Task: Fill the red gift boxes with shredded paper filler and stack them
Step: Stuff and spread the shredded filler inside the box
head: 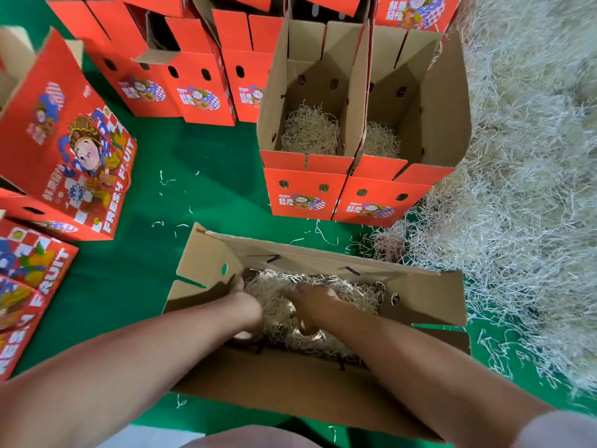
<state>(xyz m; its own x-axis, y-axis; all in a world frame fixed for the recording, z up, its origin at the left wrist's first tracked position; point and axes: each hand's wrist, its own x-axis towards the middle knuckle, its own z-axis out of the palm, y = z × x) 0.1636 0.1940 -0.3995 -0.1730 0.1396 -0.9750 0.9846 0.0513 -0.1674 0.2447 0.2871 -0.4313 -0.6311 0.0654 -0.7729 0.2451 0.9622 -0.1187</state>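
An open gift box [429, 299] lies right in front of me, its brown cardboard inside showing. Pale shredded paper filler [352, 295] covers its bottom. Both of my hands reach down into it. My left hand [247, 305] sits at the left end of the filler, fingers buried in the strands. My right hand [311, 305] presses into the middle of the filler; its fingertips are hidden among the shreds. Two open red boxes [303, 189] [384, 198] stand side by side beyond, each holding a nest of filler.
A large heap of shredded paper [523, 189] fills the right side of the green floor [193, 163]. More red boxes [193, 79] stand at the back. Printed boxes [71, 147] lie stacked at the left. Loose strands are scattered on the floor.
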